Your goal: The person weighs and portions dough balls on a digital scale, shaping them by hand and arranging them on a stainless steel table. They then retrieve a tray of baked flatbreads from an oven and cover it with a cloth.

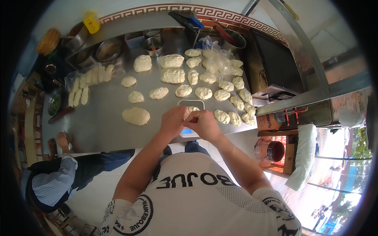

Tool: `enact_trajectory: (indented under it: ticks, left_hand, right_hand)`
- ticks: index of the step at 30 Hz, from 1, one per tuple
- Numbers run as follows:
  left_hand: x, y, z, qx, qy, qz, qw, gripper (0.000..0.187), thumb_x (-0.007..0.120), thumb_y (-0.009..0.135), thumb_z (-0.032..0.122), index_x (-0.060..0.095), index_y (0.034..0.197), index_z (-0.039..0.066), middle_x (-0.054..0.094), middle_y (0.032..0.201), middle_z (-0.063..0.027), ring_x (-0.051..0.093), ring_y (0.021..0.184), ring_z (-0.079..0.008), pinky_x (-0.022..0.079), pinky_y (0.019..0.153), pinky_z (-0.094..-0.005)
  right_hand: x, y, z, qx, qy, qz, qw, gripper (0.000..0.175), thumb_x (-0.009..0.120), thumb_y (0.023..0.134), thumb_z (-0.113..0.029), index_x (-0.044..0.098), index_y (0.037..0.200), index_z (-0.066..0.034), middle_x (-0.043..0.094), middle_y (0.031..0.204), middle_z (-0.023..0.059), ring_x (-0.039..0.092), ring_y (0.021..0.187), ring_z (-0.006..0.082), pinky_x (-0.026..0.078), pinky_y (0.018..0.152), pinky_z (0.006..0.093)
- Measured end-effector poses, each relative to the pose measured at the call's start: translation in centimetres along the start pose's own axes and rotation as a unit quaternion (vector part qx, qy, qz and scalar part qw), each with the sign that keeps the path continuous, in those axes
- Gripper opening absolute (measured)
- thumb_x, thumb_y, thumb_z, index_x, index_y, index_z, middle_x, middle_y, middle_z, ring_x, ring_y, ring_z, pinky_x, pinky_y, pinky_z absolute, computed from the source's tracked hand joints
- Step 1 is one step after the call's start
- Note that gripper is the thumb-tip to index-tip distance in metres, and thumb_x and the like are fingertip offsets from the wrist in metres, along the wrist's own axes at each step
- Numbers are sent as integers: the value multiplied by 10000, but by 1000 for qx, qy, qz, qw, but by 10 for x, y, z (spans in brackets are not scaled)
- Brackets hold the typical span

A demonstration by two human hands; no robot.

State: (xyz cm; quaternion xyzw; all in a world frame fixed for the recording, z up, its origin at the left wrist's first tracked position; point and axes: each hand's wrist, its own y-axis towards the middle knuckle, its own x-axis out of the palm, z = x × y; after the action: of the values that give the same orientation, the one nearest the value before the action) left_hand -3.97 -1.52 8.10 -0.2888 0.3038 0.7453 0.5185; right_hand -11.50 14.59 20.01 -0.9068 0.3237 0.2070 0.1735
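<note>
A digital kitchen scale (190, 135) with a lit display stands near the table's front edge. Over its pan, a lump of dough (193, 109) shows between my two hands. My left hand (174, 119) grips it from the left, fingertips partly hidden. From the right, my right hand (205, 123) pinches at its near side with thumb and curled fingers, close against the left fingers. To the left lies a larger flattened dough piece (136, 116). Several small dough lumps, such as one lump (222, 116), lie right of the scale.
Large dough blocks (172, 75) sit farther back on the steel table (103, 124). Clear plastic sheeting (217, 60) covers some lumps. Dough strips (78, 96) lie at left, near a rolling pin (60, 114). Another person's hand (62, 141) rests at the left front edge. Steel pots (153, 45) line the back.
</note>
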Motion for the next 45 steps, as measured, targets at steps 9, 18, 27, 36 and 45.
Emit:
enact_trajectory:
  ticks: [9,18,27,36,45]
  left_hand:
    - [26,-66,-76,-126,-119,7,985,298,854,890,286,724,1038,63,741,1024,-151,729,973,-401,586,828,-500]
    - [37,-91,-74,-43,-35,102,993,436,901,821,321,695,1119,78,630,1052,-147,660,970,-394,571,799,-505]
    - [37,-90,-73,-31,-17,129,991,566,905,815,381,703,1217,37,628,1116,-154,646,1023,-383,579,860,-483]
    - [40,-95,-76,-42,7,133,990,522,870,835,368,720,1204,31,643,1142,-151,657,1060,-364,599,901,-468]
    - [41,-96,-72,-43,-10,145,988,470,843,857,294,692,1219,35,619,1177,-163,648,1084,-382,590,900,-497]
  right_hand:
    - [15,5,99,-200,-248,194,928,383,805,1004,-118,745,1368,-17,710,1433,193,686,1222,406,560,1038,512]
    - [42,65,160,-258,-290,85,918,449,828,944,-219,717,1364,-105,638,1469,148,600,1356,419,492,1144,536]
    - [54,211,52,-289,-95,70,950,216,726,1043,-181,776,1208,-52,764,1143,165,723,1049,398,589,882,504]
    - [194,272,21,-414,-230,-71,878,445,773,977,-218,742,1397,-72,615,1552,209,558,1446,446,484,1208,519]
    - [145,227,19,-224,-199,-160,940,440,794,939,-122,709,1370,-99,680,1311,171,665,1230,386,585,993,507]
